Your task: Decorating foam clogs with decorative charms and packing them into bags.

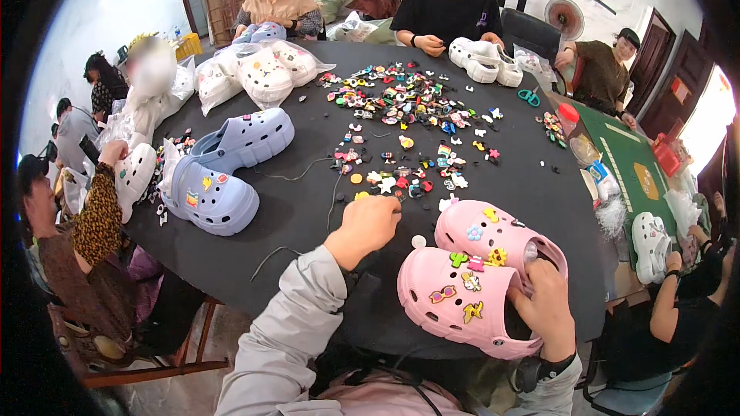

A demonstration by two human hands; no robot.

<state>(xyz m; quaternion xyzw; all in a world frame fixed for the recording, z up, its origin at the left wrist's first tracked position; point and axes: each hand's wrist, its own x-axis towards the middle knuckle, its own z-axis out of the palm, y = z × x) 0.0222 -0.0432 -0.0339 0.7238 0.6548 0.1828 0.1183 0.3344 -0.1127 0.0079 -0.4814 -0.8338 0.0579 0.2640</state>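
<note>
A pair of pink clogs [432, 285] lies side by side at the table's near edge, toes to the left. Colourful shoe charms, such as a sunflower charm [497, 256] and a sunglasses charm [442, 294], sit in their holes. My right hand [546, 300] grips the clogs at their openings, its fingertips partly hidden inside. To their left, my left hand [368, 225] is closed with fingers curled, just short of the loose shoe charms [408, 100]; whatever it may pinch is hidden. A white round piece [418, 242] shows by the near clog's toe.
Light-blue clogs [223, 177] with charms stand on the black table [308, 177] to the left. Bagged white clogs [262, 73], other white clogs [479, 60] and teal scissors [529, 97] lie farther back. Dark cords trail mid-table. Several people sit around, some handling clogs.
</note>
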